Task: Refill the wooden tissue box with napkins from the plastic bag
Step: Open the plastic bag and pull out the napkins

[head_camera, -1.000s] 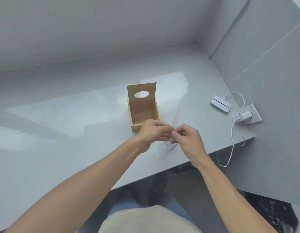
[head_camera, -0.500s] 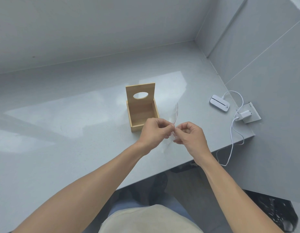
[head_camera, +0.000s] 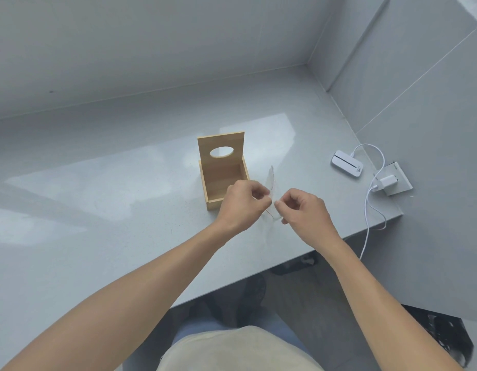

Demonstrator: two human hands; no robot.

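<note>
1. Grey surface point(head_camera: 111, 210): carries all listed items.
2. Wooden tissue box point(head_camera: 223, 180): lid upright, interior empty, just beyond both hands.
3. Left hand point(head_camera: 242, 204), right hand point(head_camera: 304, 212): each grip pinched shut on plastic bag.
4. Plastic bag point(head_camera: 271, 180): clear, thin, limp, likely slippery; best held at edge; napkins not discernible.

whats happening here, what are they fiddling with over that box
A person is pinching a thin, clear plastic bag between both hands, the left hand and right hand close together at one edge, apparently trying to open it. Just beyond the hands, the wooden tissue box stands on the grey counter with its oval-holed lid tipped up, and it looks empty. No napkins can be made out yet. A white device and a charger sit off to the right.
</note>
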